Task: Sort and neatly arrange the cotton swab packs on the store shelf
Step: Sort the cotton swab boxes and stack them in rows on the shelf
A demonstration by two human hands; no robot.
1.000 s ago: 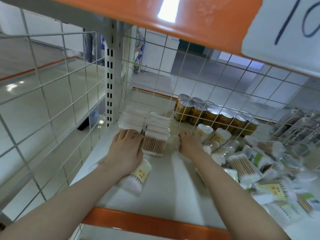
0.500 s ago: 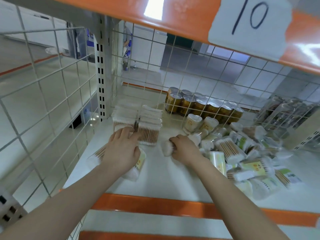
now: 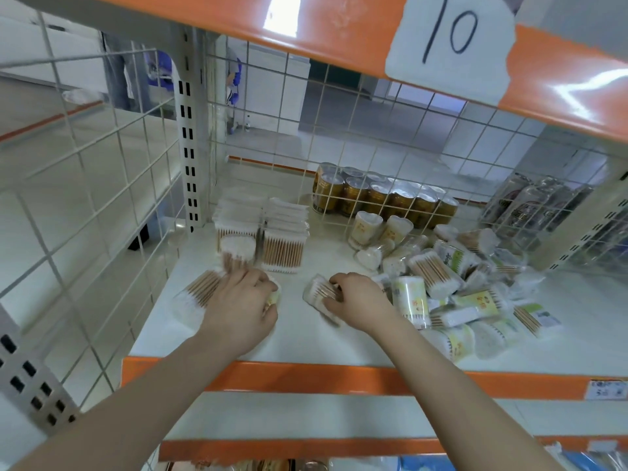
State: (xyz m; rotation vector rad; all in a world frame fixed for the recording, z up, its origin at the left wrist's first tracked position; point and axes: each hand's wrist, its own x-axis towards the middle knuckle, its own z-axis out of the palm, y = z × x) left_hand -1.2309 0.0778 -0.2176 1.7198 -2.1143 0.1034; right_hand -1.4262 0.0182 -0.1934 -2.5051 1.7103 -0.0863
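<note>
A white store shelf with an orange front lip spans the view, walled at the back and left by a white wire grid. An orange beam above it carries a paper sign marked "10". Through the grid shows a tiled floor and, far off, a standing person in blue.

On the right half of the shelf lies a loose heap of cotton swab packs, tumbled at all angles, some clear with wooden sticks, some with yellow-green labels. Behind the heap, beyond the back grid, stands a row of gold cans, and two heart-shaped swab tubs stand upright just in front of the grid. In the back left corner sit two neat stacks of flat swab packs, side by side and touching.

The left hand lies palm down over a large wooden-stick swab pack near the left edge, fingers curled over a labelled pack at its fingertips; a blurred round pack sits just ahead of the fingers, before the left stack. The right hand grips a small clear swab pack, fingers curled over its top, the pack jutting left from the knuckles and resting on the shelf between the two hands, beside the heap.
</note>
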